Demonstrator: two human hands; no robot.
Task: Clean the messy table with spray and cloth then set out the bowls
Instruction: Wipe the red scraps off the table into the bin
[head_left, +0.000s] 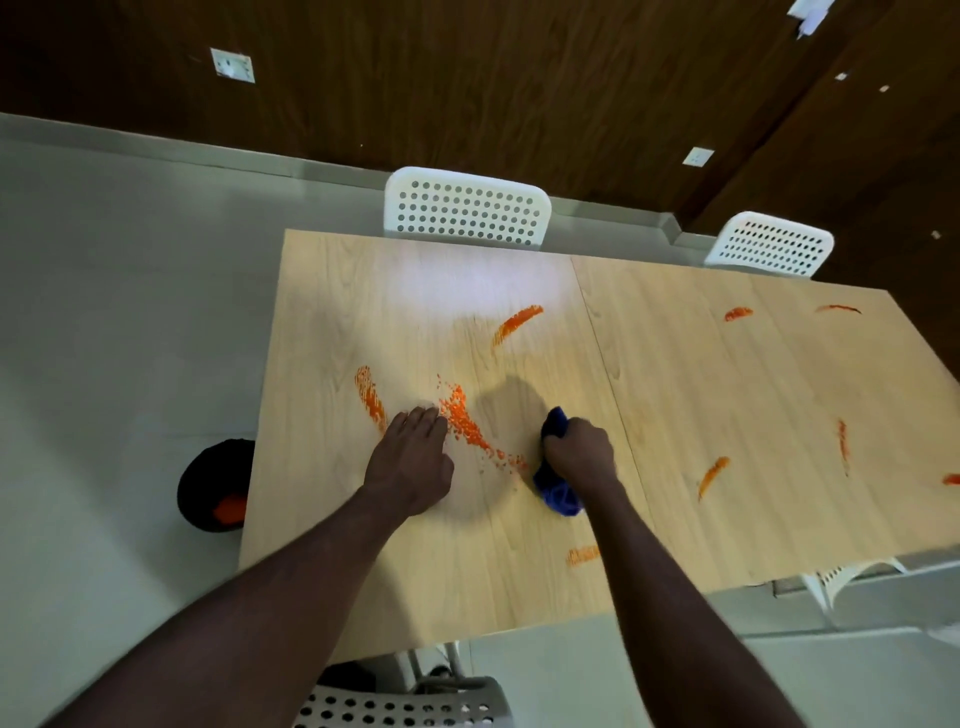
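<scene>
A light wooden table (675, 426) carries several orange smears, among them a speckled streak (462, 415) in the middle and another streak (517, 319) farther back. My right hand (579, 454) grips a bunched blue cloth (558, 496) and holds it down on the tabletop just right of the speckled streak. My left hand (413, 457) rests flat on the table with straight fingers, its fingertips at the left edge of that streak. No spray bottle or bowls are in view.
White perforated chairs stand at the far side (467, 208), far right (771, 244) and near edge (405, 704). A black bin (210, 483) with something orange inside sits on the floor left of the table. More orange smears (711, 475) mark the right half.
</scene>
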